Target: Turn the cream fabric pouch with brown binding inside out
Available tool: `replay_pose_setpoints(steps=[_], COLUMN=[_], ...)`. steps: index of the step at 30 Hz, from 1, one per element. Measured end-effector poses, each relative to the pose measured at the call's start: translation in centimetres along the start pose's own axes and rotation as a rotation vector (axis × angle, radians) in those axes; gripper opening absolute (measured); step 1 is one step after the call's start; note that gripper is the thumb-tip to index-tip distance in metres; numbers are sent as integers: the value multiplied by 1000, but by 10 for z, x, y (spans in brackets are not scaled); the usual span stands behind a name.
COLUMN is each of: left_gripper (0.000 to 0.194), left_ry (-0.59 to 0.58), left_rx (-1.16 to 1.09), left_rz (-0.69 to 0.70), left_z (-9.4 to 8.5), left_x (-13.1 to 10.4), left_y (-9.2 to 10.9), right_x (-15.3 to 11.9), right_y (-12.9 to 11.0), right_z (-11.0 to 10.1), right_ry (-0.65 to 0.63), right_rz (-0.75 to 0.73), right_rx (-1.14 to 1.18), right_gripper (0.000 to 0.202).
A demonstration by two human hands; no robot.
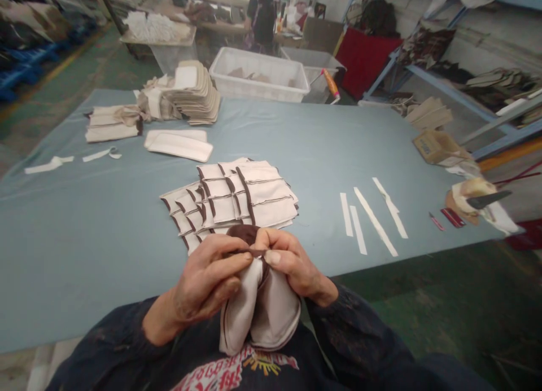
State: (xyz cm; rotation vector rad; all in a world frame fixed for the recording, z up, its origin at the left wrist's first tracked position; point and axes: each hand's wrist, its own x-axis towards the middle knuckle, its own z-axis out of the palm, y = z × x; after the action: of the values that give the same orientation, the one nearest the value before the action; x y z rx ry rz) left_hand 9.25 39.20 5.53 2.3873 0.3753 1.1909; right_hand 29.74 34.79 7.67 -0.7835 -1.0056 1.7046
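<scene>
Close to the chest, the left hand [207,281] and right hand [290,264] pinch the dark top edge of a folded cream fabric piece [258,315], fingers clenched on it, thumbs meeting at the middle; the piece hangs down below the fingers, off the near edge of the table [76,250]; the grey-blue cover runs wide and flat. Just beyond the fingertips lies a fanned pile of trimmed pieces [235,199]; to the right of the fingers, four white strips [370,213] with bare cloth around them; at the right edge, a knife [486,199]. Further off, left, two white pads [180,144], a tall stack [195,92]; past the far edge, two plastic tubs [260,74]; a person [262,16] stands beyond; shelves [478,80] line the right wall.
</scene>
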Motion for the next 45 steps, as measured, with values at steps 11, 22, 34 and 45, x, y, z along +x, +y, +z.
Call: replay_pose_setpoints(steps=[11, 22, 34, 45], left_gripper=[29, 33, 27, 34], left_ry=[-415, -573, -508, -496], left_rx=[-105, -101, -163, -26], left_rz=[-298, -376, -334, -139], left_z=[-32, -27, -30, -43], left_x=[50, 43, 31, 29], left_y=[11, 10, 17, 50], right_x=[0, -12, -27, -29], right_y=[-32, -18, -24, -25], right_z=[-8, -7, 3, -16], right_ry=[-115, -36, -128, -78], right_rz=[-304, -470, -374, -281], right_rx=[-913, -1154, -1097, -1172], right_gripper=[4, 9, 11, 19])
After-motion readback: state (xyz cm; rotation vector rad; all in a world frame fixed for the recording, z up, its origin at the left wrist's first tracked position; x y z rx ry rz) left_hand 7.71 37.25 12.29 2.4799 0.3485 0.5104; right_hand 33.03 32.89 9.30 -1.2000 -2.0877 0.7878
